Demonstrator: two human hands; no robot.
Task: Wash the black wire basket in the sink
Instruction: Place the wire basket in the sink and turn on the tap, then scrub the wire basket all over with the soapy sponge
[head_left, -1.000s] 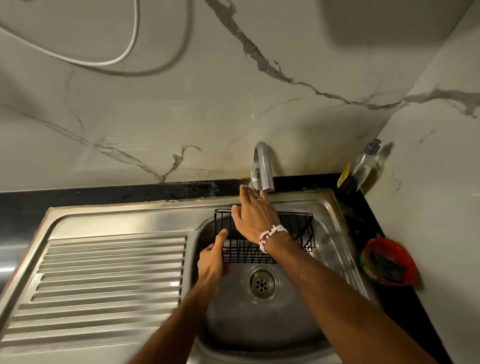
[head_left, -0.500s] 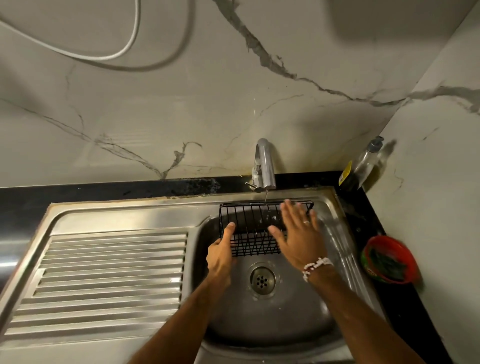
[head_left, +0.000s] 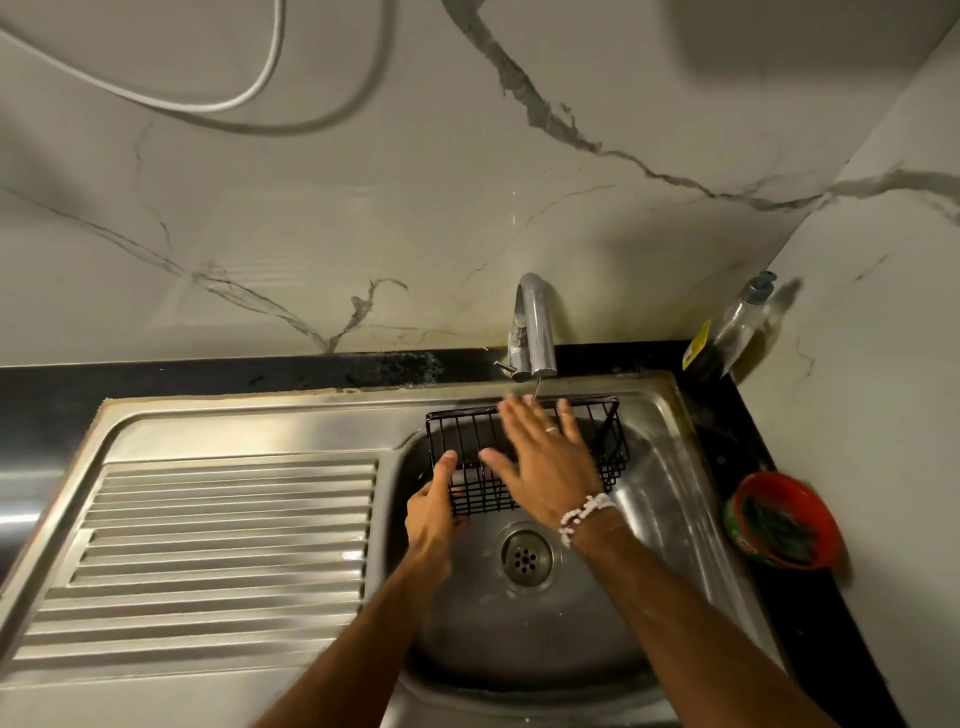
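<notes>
The black wire basket (head_left: 457, 441) is held over the back of the steel sink bowl (head_left: 670, 499), under the tap (head_left: 535, 332). A thin stream of water falls from the spout onto it. My left hand (head_left: 431, 514) grips the basket's front left corner, thumb up along the wire. My right hand (head_left: 545, 462) lies flat across the basket's middle with its fingers straight and spread, covering much of the wire. A white bead bracelet sits on that wrist.
The ribbed steel drainboard (head_left: 218, 551) stretches to the left of the bowl. The drain (head_left: 525, 558) lies at the bowl's centre. A soap bottle (head_left: 732, 332) stands in the back right corner. A red bowl (head_left: 784, 519) with a dark scrubber rests on the black counter at right.
My right hand went from the tap to the basket's right side, then slid left across its middle. A thin stream of water has started. My left hand keeps its grip.
</notes>
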